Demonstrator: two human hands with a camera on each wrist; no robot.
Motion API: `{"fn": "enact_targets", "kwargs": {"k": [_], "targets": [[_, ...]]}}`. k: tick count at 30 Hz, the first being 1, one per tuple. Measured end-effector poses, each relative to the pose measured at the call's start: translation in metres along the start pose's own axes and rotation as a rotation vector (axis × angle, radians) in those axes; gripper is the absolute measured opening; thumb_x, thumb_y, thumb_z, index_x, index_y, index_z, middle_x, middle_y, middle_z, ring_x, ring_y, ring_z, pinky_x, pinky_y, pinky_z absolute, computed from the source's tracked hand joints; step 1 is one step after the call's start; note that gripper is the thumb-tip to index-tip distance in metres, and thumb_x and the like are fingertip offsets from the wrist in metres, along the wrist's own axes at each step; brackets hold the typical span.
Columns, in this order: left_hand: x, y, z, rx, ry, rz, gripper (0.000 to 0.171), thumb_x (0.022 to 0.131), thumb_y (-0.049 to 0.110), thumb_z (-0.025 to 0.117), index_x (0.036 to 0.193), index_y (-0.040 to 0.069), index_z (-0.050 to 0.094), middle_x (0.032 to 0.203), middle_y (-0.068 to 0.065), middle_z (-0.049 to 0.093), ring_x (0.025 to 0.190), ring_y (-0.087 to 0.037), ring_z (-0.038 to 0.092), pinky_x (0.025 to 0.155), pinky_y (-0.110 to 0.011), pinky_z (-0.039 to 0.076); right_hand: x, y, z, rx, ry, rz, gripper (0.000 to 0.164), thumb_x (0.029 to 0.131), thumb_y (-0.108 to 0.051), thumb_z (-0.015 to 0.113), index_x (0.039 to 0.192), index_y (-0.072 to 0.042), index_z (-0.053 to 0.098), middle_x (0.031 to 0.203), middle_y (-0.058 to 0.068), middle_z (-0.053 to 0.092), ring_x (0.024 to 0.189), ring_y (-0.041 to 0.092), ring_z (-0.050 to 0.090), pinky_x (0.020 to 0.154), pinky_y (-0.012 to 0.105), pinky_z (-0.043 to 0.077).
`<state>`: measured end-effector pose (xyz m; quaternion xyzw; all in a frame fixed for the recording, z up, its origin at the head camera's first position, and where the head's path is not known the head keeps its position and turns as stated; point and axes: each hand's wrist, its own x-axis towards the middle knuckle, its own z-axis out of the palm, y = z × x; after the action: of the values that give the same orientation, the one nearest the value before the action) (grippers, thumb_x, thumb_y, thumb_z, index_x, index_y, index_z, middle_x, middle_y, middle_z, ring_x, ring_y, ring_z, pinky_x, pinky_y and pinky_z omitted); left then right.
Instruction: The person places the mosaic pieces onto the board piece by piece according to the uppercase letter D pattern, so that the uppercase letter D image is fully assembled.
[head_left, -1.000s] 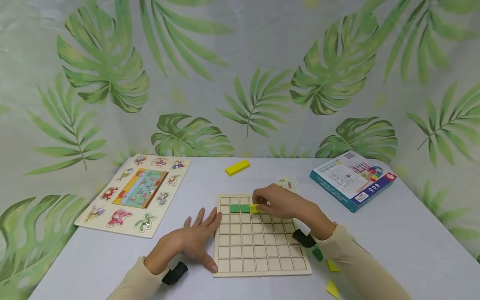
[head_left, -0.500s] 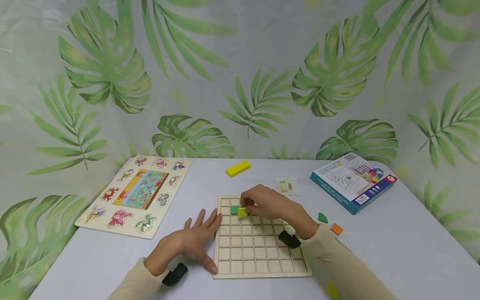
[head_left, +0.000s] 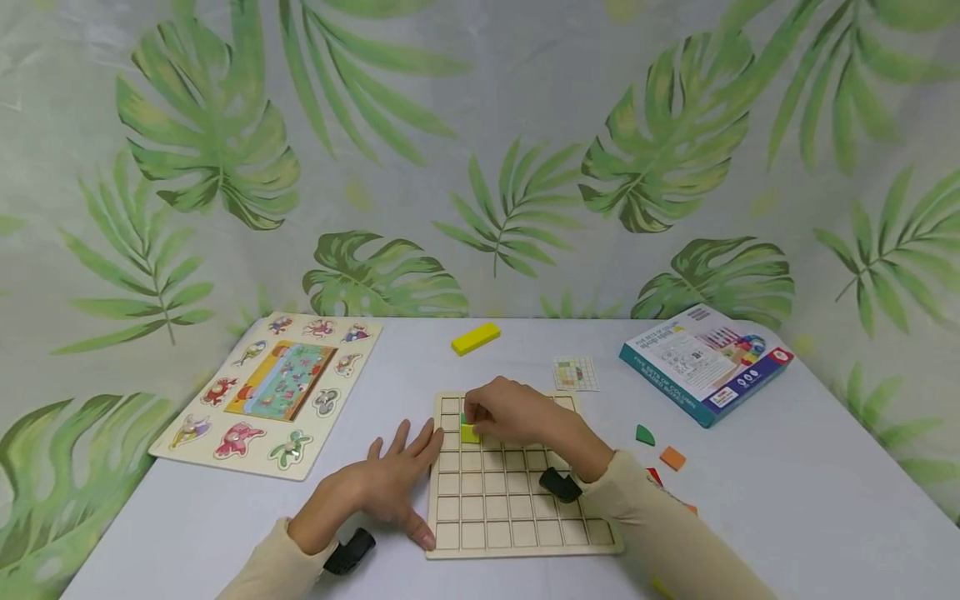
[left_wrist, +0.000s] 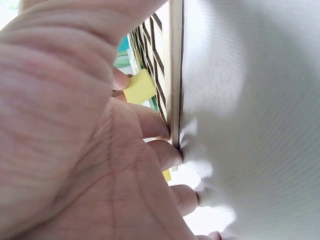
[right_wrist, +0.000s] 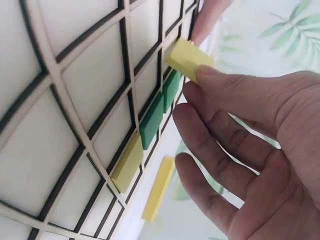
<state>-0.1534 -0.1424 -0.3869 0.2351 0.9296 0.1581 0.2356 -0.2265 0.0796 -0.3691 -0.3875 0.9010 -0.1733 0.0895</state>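
Observation:
A light wooden grid board (head_left: 497,507) lies on the table in the head view. My left hand (head_left: 392,477) is spread out along its left side, thumb at the near corner and fingertips at the edge. Between thumb and fingers my right hand (head_left: 513,412) pinches a yellow square tile (right_wrist: 187,59), over the board's upper left part. In the right wrist view, two green tiles (right_wrist: 152,121) and another yellow tile (right_wrist: 127,164) sit in a row in the grid. From the head camera, my right hand hides most of that row.
Behind the board are a yellow bar (head_left: 476,338) and a small printed card (head_left: 576,373). An animal puzzle board (head_left: 270,392) lies at left, a teal-edged box (head_left: 705,362) at back right. Loose pieces, including a green one (head_left: 645,434) and an orange one (head_left: 672,457), lie to the right.
My right hand has moved left along the board with a yellow tile pinched, from beside the green tiles to just below the left one. My left hand has stayed in place.

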Motion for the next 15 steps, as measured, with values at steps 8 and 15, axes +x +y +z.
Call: {"fn": "enact_targets", "kwargs": {"k": [8, 15], "targets": [[0.0002, -0.0014, -0.0002, -0.001, 0.000, 0.007, 0.137, 0.062, 0.055, 0.089, 0.161, 0.004, 0.009, 0.169, -0.017, -0.001, 0.153, -0.046, -0.008, 0.115, -0.073, 0.005, 0.0008, 0.0001, 0.0048, -0.042, -0.031, 0.027, 0.004, 0.094, -0.011, 0.070, 0.090, -0.013, 0.069, 0.080, -0.008, 0.065, 0.069, 0.005, 0.055, 0.063, 0.023, 0.048], [0.0003, -0.0018, -0.0004, -0.005, -0.001, 0.013, 0.137, 0.063, 0.055, 0.089, 0.161, 0.004, 0.008, 0.169, -0.017, -0.002, 0.153, -0.046, -0.009, 0.115, -0.073, 0.004, -0.0005, -0.0014, 0.0082, -0.080, -0.049, 0.044, 0.006, 0.091, -0.014, 0.074, 0.095, -0.015, 0.070, 0.089, -0.008, 0.067, 0.078, 0.005, 0.059, 0.069, 0.024, 0.051]]}}
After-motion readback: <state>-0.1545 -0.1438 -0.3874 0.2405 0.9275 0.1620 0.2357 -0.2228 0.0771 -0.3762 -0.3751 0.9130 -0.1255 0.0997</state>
